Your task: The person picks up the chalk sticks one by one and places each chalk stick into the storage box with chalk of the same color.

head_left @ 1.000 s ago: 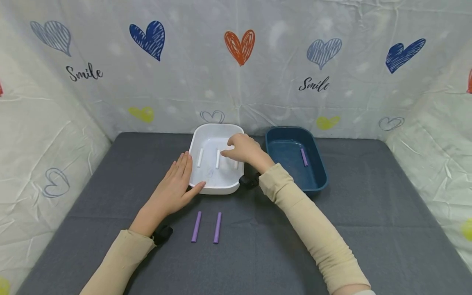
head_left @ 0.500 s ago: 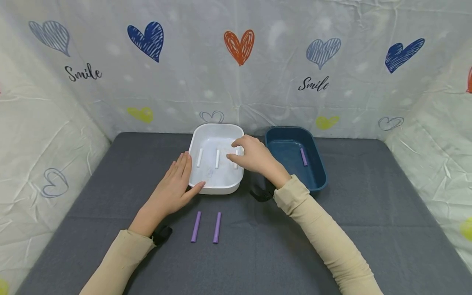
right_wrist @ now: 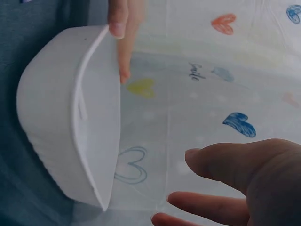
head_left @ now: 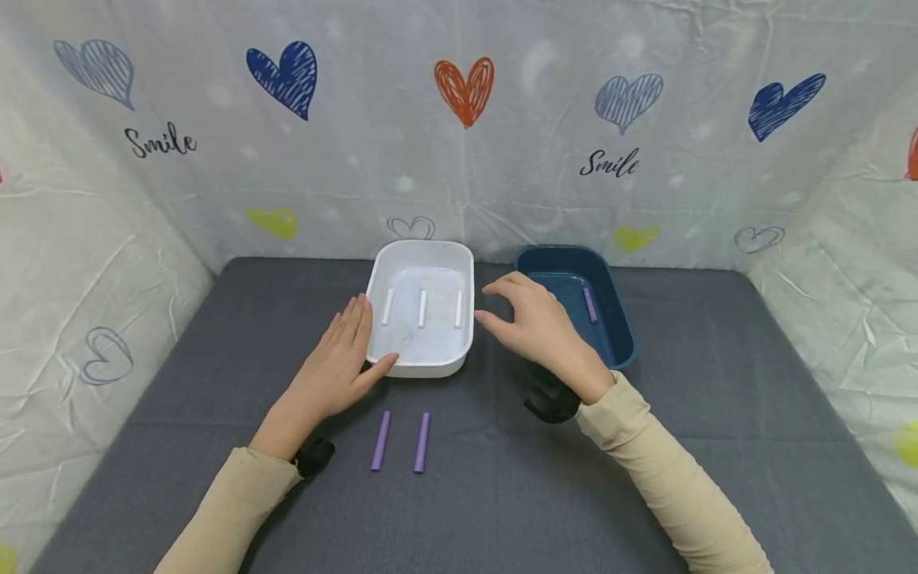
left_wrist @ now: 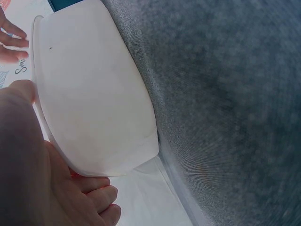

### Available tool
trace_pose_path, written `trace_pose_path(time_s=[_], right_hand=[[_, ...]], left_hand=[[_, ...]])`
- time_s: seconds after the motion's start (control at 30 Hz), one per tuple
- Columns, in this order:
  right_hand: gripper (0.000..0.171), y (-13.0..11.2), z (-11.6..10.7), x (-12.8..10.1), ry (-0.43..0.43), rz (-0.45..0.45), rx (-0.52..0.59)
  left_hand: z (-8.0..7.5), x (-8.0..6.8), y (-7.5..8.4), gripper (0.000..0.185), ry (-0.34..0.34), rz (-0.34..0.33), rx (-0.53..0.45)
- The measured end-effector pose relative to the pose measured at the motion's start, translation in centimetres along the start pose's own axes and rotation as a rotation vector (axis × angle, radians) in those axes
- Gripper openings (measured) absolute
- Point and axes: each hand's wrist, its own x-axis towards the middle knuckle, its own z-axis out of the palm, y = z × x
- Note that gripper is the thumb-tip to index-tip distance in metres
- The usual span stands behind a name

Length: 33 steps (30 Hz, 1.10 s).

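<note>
The white tray (head_left: 423,370) holds three white sticks that look like chalk, a left one (head_left: 387,308), a middle one (head_left: 421,309) and a right one (head_left: 459,309), lying roughly parallel. Along the tray's left side rests my left hand (head_left: 333,363), fingers straight and thumb at the near corner; the left wrist view shows them along the white wall (left_wrist: 94,94). My right hand (head_left: 541,323) hovers between the two trays, thumb and fingers apart, nothing between them. In the right wrist view its thumb (right_wrist: 216,162) points toward the white tray (right_wrist: 51,108).
To the right stands a dark blue tray (head_left: 622,339) with one purple stick (head_left: 590,305) inside. Two more purple sticks, one left (head_left: 381,441) and one right (head_left: 421,443), lie on the grey cloth (head_left: 495,494) before the white tray. A heart-print curtain (head_left: 373,143) hangs behind.
My right hand has moved out from over the white tray to the right, uncovering the right-hand white stick. My left hand stays on the tray's side.
</note>
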Motion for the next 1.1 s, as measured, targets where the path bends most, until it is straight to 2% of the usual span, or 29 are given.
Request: trace_pose_path(time_s=[0.17,0.4,0.57,0.7,0.83,1.1], right_hand=[[0.034,1.2,-0.6,-1.8,0.068,-0.019,-0.008],[0.034,3.6,-1.0,-4.3,0.254,-0.179,0.009],[0.036,5.8,-1.7,-6.0,0.36,-0.251,0.071],[0.039,7.7,-2.3,-7.3,0.434,-0.267,0.091],[0.042,9.8,-2.8,-8.9,0.483,-0.252,0.065],[0.046,12.6,-2.7,-11.5,0.481,-0.211,0.034]], left_hand=[[0.0,0.0,0.1,0.091,-0.006,-0.003,-0.001],[0.0,-0.2,0.0,0.092,0.003,-0.003,-0.005],[0.1,-0.1,-0.1,0.091,0.02,0.008,-0.002],[0.0,-0.1,-0.1,0.091,0.017,0.008,-0.004],[0.0,-0.1,-0.1,0.092,-0.002,0.009,-0.013],[-0.1,-0.2,-0.1,0.09,0.0,0.008,-0.01]])
